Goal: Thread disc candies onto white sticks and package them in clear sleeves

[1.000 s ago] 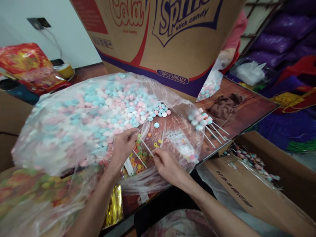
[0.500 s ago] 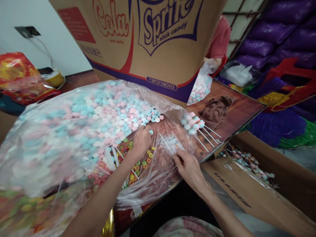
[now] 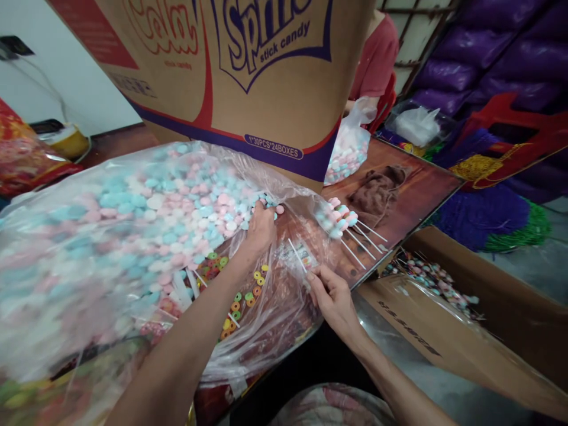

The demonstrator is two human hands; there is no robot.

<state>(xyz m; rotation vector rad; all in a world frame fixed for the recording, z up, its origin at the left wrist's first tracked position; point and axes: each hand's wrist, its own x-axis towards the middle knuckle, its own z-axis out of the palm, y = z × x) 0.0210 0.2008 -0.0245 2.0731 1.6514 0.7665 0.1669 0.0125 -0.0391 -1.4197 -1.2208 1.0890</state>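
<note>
My left hand [image 3: 261,229] is at the right edge of a heap of pink, blue and white marshmallows [image 3: 177,204]. Its fingers are curled together, pinching among the small marshmallows, with the fingertips partly hidden. Clear plastic covers most of the heap. My right hand [image 3: 329,294] holds a thin white stick [image 3: 298,255] between thumb and fingers, its bare end pointing up and left. To the right lie several marshmallow skewers [image 3: 341,218] on white sticks. Ring-shaped gummies [image 3: 248,296] in yellow, green and orange lie below my left hand, beside some loose white sticks [image 3: 190,284].
A large cardboard box [image 3: 261,106] stands at the back of the table. An open carton [image 3: 408,319] with many finished skewers is at the right. Behind, a person in a pink shirt [image 3: 377,56] sits near a bag of marshmallows [image 3: 348,148]. A brown cloth-like shape [image 3: 377,192] shows on the tabletop.
My left hand has moved forward and up to the marshmallows at the heap's edge. My right hand still holds the stick in nearly the same place. The view has shifted slightly rightward.
</note>
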